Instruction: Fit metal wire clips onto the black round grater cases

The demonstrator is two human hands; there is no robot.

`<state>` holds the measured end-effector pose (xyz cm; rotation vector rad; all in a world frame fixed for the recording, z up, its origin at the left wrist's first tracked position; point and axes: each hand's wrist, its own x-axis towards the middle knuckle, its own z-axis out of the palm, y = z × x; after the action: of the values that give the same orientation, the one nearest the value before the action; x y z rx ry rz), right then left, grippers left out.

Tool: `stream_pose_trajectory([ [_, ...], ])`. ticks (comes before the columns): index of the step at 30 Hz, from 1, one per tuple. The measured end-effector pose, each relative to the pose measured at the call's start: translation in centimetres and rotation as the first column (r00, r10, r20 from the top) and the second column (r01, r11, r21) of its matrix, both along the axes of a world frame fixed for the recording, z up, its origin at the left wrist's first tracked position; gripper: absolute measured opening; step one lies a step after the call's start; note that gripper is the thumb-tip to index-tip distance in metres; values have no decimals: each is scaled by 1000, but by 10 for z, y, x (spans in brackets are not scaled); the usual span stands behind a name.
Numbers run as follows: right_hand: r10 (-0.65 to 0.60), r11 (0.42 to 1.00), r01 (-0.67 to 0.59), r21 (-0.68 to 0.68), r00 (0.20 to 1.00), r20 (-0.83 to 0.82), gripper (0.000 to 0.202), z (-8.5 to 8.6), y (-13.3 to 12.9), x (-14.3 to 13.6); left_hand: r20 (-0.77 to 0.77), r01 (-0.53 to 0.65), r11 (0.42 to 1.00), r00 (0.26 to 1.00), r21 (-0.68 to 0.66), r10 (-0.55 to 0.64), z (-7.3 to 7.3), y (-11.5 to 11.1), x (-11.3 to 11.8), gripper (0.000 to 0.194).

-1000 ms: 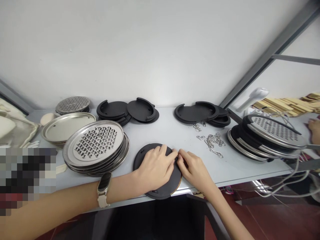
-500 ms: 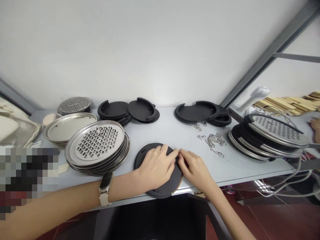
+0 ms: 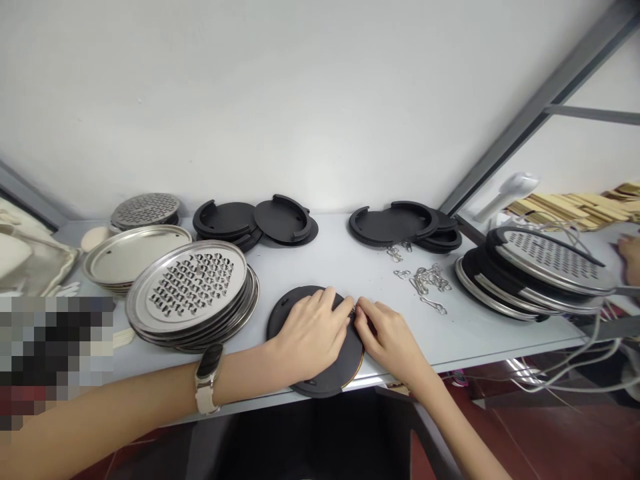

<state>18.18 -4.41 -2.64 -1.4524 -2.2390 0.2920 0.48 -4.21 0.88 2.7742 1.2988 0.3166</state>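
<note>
A round black holder (image 3: 330, 377) with a gold-coloured line along its right rim lies flat at the front edge of the grey table. Across its top rests my left hand (image 3: 313, 330), fingers bent and gripping towards the right rim. My right hand (image 3: 390, 337) pinches at that same rim, thumb and forefinger together, close to the left fingertips. A small dark or metallic bit shows between the fingertips, too hidden to name. Several wire clips (image 3: 430, 280) lie loose to the right of my hands.
Round metal graters (image 3: 187, 287) are stacked on the left beside shallow metal discs (image 3: 137, 257). More black holders (image 3: 393, 227) stand along the wall. Graters set in black holders (image 3: 537, 273) are piled at the right. Another person's hand (image 3: 630, 253) shows at the far right.
Both hands stay at the rim of the black holder, with only a very slight shift of the right fingertips. The whole view has moved a little.
</note>
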Motion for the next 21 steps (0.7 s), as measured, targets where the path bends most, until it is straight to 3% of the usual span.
stream_pose_trajectory([
  [21, -7, 1000, 7, -3, 1000, 1, 20, -1, 0, 1, -20, 33, 998, 999, 53, -32, -7, 2, 2, 32],
])
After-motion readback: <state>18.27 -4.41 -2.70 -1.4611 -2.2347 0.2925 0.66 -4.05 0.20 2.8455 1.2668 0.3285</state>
